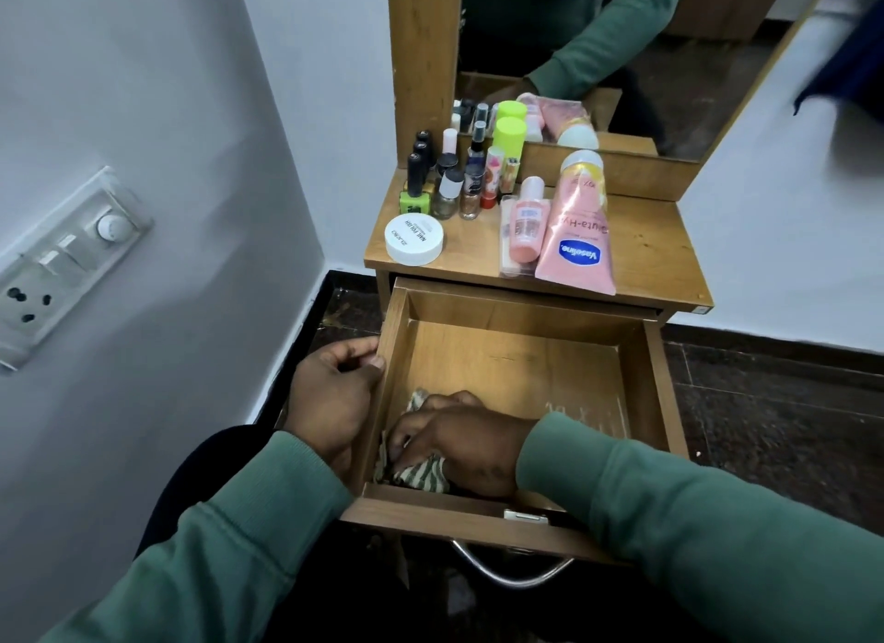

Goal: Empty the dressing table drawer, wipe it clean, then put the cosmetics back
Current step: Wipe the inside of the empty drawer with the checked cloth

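Note:
The wooden drawer (521, 360) is pulled out and holds only a striped cloth (423, 475) in its near left corner. My right hand (459, 444) presses down on the cloth there. My left hand (330, 398) grips the drawer's left wall from outside, thumb over the rim. On the table top (650, 245) stand several nail polish bottles (440, 183), a white round jar (414, 238), a small pink bottle (526, 226) and a pink Vaseline tube (576, 231) lying flat.
A mirror (598, 53) rises behind the table top and reflects my green sleeve. A switch and socket panel (62, 264) is on the wall at left. A metal handle (512, 570) hangs under the drawer front. Dark floor lies to the right.

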